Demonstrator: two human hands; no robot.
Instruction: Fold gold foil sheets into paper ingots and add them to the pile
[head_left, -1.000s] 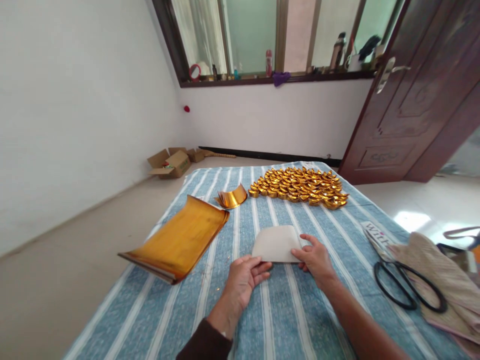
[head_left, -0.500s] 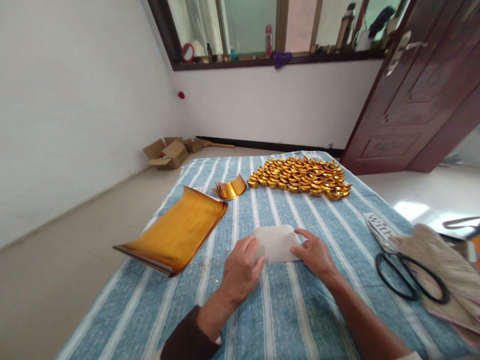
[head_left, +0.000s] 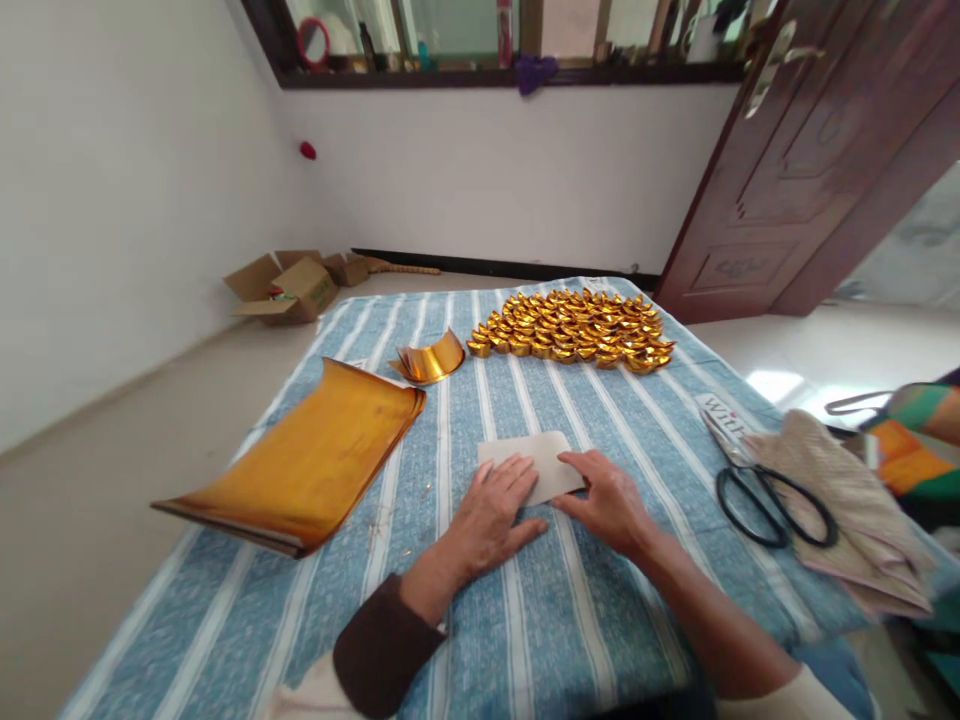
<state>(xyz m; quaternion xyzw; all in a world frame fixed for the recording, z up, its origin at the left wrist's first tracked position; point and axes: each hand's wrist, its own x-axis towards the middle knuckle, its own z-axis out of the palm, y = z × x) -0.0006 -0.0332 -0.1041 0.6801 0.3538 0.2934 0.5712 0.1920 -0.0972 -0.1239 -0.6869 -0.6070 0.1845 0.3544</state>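
A sheet of paper (head_left: 546, 456), its pale side up, lies on the striped cloth in front of me. My left hand (head_left: 499, 510) rests flat across its left part, fingers stretched out and thumb apart. At the right edge, my right hand (head_left: 604, 500) has thumb and forefinger closed on the paper, whose lower right corner is slightly raised. Left of my hands lies a stack of large gold sheets (head_left: 322, 460), curled at the ends. Beyond it sits a small curved stack of gold paper (head_left: 435, 360). Many folded gold paper ingots (head_left: 574, 330) are heaped at the far side.
Black-handled scissors (head_left: 772, 500) lie at the right on a beige folded cloth (head_left: 840, 500). The striped cloth (head_left: 457, 640) covers the table. An opened cardboard box (head_left: 289, 290) stands on the floor at the far left, and a brown door (head_left: 795, 170) at the right.
My left hand has gone from curled at the paper's left edge to flat on top of it. The right hand still holds the right edge. The view has shifted.
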